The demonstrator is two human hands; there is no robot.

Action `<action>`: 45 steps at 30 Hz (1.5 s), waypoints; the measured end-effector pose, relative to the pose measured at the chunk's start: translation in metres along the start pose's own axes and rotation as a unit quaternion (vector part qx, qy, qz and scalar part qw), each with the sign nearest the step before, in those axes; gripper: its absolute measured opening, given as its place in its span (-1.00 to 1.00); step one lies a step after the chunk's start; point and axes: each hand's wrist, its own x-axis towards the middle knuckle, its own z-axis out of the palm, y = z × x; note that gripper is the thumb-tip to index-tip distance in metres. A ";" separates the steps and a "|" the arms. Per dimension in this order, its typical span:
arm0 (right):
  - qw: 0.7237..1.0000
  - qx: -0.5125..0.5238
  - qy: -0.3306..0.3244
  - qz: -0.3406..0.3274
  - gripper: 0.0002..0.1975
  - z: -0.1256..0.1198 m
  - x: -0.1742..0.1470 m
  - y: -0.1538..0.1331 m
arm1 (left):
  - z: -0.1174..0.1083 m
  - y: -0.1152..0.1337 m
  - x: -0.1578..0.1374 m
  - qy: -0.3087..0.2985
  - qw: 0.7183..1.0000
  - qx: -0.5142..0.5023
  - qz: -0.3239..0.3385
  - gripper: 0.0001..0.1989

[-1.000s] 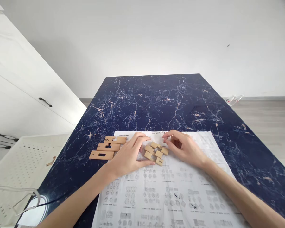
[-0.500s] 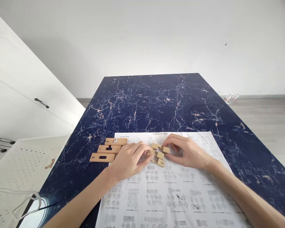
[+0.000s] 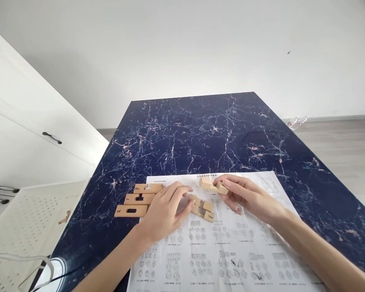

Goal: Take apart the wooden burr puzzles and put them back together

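Observation:
My right hand [image 3: 241, 194] pinches a notched wooden puzzle block [image 3: 209, 185] by its right end, just above the printed sheet. A pair of notched wooden blocks [image 3: 202, 207] lies side by side on the paper, the nearer one marked 3. My left hand [image 3: 168, 205] is beside their left end, thumb and index finger apart, the thumb close to or touching them. Left of that hand lie three flat wooden pieces with cut-outs: one marked 3 [image 3: 140, 188], one marked 1 [image 3: 130, 198] and one marked 2 [image 3: 121, 211]. My left hand partly covers them.
The creased instruction sheet [image 3: 207, 259] with small printed diagrams lies under both hands on a dark blue marbled table [image 3: 182, 129]. To the left are a white perforated surface [image 3: 24, 219], a cable [image 3: 18, 256] and a white cabinet [image 3: 24, 105].
My right hand has lifted one block away from the group, up and to the right, and tilted it. My left fingers have spread from the remaining pair. The view has shifted slightly.

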 end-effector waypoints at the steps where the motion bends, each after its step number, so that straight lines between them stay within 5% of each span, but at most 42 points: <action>1: 1.000 0.017 -0.006 0.001 -0.60 0.001 0.001 0.001 | 0.000 0.000 0.001 -0.008 1.000 0.001 -0.014 -0.83; 7: 0.999 0.037 -0.007 -0.011 -0.64 0.002 0.004 0.007 | -0.003 0.000 0.006 -0.054 0.998 -0.018 -0.027 -0.79; 16: 0.998 0.068 0.011 -0.004 -0.66 0.001 0.005 0.008 | -0.001 -0.003 0.001 -0.017 0.997 -0.030 -0.064 -0.83; 23: 0.998 0.053 0.020 0.000 -0.61 0.001 0.006 0.008 | 0.000 -0.002 0.001 -0.062 0.994 0.000 0.085 -0.76; 26: 0.999 0.051 0.020 -0.002 -0.60 0.002 0.006 0.008 | 0.001 -0.004 0.003 -0.072 0.992 0.005 0.107 -0.59; 30: 0.999 0.050 0.022 -0.002 -0.60 0.002 0.006 0.008 | 0.001 -0.005 0.003 -0.077 0.990 -0.002 0.122 -0.63; 39: 0.999 0.045 0.024 -0.007 -0.59 -0.001 0.007 0.008 | -0.004 0.000 0.001 -0.071 0.985 -0.159 0.003 -0.65; 45: 0.999 0.005 0.018 -0.034 -0.63 -0.002 0.005 0.011 | -0.006 0.002 0.003 -0.068 0.984 -0.160 -0.033 -0.70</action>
